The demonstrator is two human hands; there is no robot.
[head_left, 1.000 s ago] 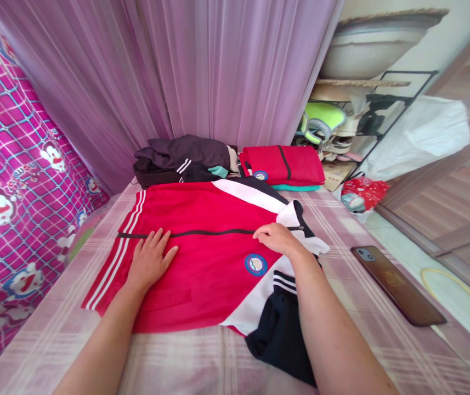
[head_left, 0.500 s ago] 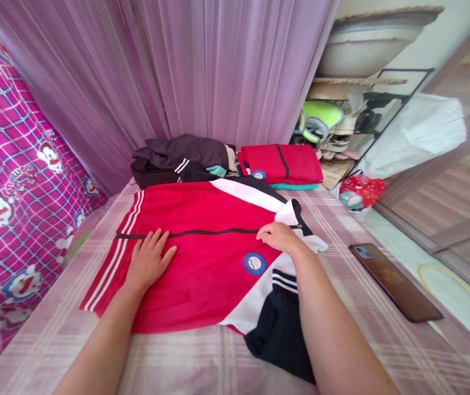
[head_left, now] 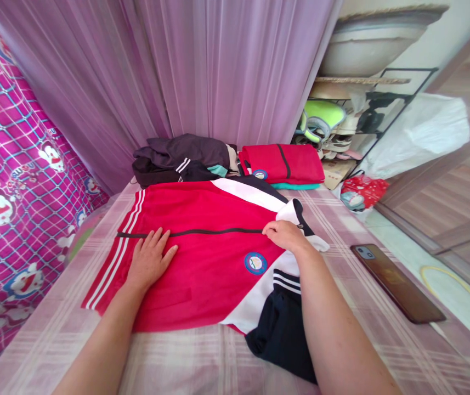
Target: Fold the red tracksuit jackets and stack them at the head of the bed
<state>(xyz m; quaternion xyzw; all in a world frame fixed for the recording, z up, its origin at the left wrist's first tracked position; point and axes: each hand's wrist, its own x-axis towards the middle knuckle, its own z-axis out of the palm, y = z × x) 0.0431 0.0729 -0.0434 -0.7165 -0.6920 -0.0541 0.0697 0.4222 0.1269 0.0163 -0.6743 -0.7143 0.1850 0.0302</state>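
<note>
A red jacket [head_left: 202, 263] with white and black shoulder parts lies spread on a plaid cloth, its collar to the right and its striped hem to the left. A black zipper line runs across it. My left hand [head_left: 151, 262] rests flat on the jacket near the hem, fingers spread over the zipper line. Near the collar, my right hand [head_left: 286, 235] has its fingers closed at the zipper line; what they pinch is too small to make out. A black sleeve [head_left: 282, 323] is folded in under my right forearm.
Behind the jacket lie a dark clothes pile [head_left: 181, 156] and a folded red garment [head_left: 284, 163]. A phone [head_left: 397, 282] with a cable lies at the right. Beyond stand a shoe rack [head_left: 377, 118] and a purple curtain [head_left: 226, 71].
My right hand has shifted slightly right along the zipper line toward the collar. My left hand stays in place on the jacket.
</note>
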